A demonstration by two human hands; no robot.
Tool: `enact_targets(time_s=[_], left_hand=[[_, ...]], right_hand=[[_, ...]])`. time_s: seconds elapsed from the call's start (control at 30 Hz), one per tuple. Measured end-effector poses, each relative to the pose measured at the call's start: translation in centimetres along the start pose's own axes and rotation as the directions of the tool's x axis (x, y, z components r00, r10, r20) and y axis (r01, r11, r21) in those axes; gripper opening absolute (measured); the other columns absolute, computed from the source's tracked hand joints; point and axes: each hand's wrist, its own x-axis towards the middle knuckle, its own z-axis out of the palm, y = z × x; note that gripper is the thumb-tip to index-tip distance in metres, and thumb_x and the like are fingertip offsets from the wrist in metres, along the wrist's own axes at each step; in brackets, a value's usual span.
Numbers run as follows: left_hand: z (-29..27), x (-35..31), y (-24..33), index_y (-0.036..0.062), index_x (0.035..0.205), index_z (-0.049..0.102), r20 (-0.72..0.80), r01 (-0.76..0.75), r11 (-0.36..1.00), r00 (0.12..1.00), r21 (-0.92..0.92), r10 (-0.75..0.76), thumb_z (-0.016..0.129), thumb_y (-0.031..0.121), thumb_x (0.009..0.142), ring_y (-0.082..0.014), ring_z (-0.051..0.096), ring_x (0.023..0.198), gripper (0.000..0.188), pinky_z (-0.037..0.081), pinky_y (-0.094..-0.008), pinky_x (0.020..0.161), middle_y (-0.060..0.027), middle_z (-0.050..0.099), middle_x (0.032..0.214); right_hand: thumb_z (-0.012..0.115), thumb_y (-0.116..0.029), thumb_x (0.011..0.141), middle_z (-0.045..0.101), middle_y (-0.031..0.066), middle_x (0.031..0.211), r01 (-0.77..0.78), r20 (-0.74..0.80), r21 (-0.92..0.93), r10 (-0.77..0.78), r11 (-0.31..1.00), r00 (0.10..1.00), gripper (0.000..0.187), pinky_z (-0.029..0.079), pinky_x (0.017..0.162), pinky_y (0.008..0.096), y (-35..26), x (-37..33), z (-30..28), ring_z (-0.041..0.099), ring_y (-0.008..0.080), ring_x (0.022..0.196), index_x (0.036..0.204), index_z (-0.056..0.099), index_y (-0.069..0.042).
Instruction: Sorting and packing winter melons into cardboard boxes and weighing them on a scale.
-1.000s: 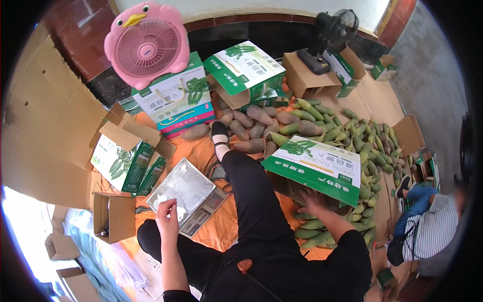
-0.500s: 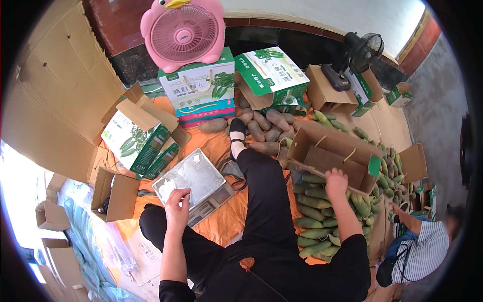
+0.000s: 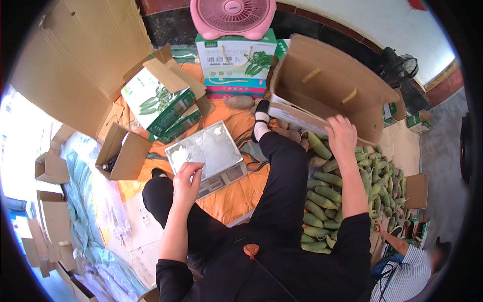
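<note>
My right hand (image 3: 341, 137) grips the edge of an open brown cardboard box (image 3: 327, 88), lifted and tilted with its inside facing me. My left hand (image 3: 187, 182) rests on the near corner of a flat silver weighing scale (image 3: 207, 153) lying on an orange cloth (image 3: 236, 194). I sit on the floor in black clothes, one leg stretched out toward a white-socked foot (image 3: 260, 121). A heap of long green vegetables (image 3: 347, 191) lies to my right, just under the raised box.
Green-and-white printed cartons (image 3: 236, 58) are stacked ahead with a pink fan (image 3: 232, 15) on top. More open cartons (image 3: 161, 103) and flat cardboard (image 3: 65, 65) lie left. A black fan (image 3: 400, 70) stands at the right. Another person in a striped shirt (image 3: 407, 274) sits at the lower right.
My right hand has swung the carton up from over the vegetables and turned it so its open inside faces me. My left hand has come down onto the scale's corner.
</note>
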Motion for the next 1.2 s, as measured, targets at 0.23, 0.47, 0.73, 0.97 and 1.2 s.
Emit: enact_targets(time_s=[0.23,0.47,0.73,0.97,1.2], left_hand=[[-1.3,-0.5,-0.3,0.0021,0.098,0.067,-0.088,0.004,1.0,0.996,0.001,-0.004,0.06,-0.002,0.085,-0.0238,0.064,0.078,0.015,0.051,-0.0302,0.07,-0.0113,0.065,0.09],[-2.3,-1.4,-0.6,0.0023,0.098,0.066,-0.16,0.044,0.999,0.986,0.021,-0.04,0.061,-0.002,0.085,-0.0219,0.063,0.075,0.015,0.05,-0.0295,0.068,-0.011,0.065,0.089],[-2.3,-1.5,-0.5,0.0024,0.097,0.066,-0.154,0.018,1.0,0.988,0.019,-0.015,0.061,-0.002,0.085,-0.0221,0.063,0.075,0.014,0.051,-0.0298,0.068,-0.0108,0.065,0.089],[-2.0,-1.5,-0.4,0.0018,0.096,0.066,-0.127,0.014,0.999,0.992,0.045,-0.009,0.061,-0.003,0.084,-0.0221,0.063,0.075,0.014,0.051,-0.0298,0.068,-0.0108,0.064,0.089],[-1.7,-2.0,-0.6,0.0018,0.098,0.066,-0.083,-0.023,0.984,0.996,0.174,0.038,0.06,-0.003,0.085,-0.0274,0.065,0.083,0.016,0.052,-0.0332,0.072,-0.0129,0.064,0.095]], right_hand=[[0.065,-0.013,0.076,0.058,0.0009,0.085,0.343,-0.113,0.296,-0.324,0.892,0.939,0.012,0.044,0.072,0.0383,-12.0,3.9,2.8,0.057,0.0228,0.086,0.088,0.066,-0.015],[0.059,-0.007,0.075,0.056,0.0004,0.083,0.449,0.001,0.475,-0.51,0.757,0.86,0.016,0.042,0.071,0.0375,-22.7,1.4,8.1,0.056,0.0218,0.087,0.085,0.064,-0.018],[0.052,-0.014,0.082,0.057,0.0016,0.086,0.481,0.097,0.531,-0.614,0.697,0.783,0.012,0.04,0.076,0.0386,-27.4,-2.8,12.1,0.056,0.0208,0.088,0.08,0.063,-0.018],[0.068,-0.012,0.075,0.057,0.0034,0.092,0.421,0.007,0.59,-0.526,0.689,0.85,0.02,0.038,0.086,0.041,-26.7,-3.1,10.6,0.053,0.0233,0.098,0.095,0.063,-0.013],[0.072,-0.017,0.075,0.061,0.0011,0.098,0.337,-0.043,0.676,-0.421,0.656,0.906,0.028,0.039,0.09,0.0397,-22.8,-2.1,6.4,0.054,0.0216,0.101,0.102,0.066,-0.014]])
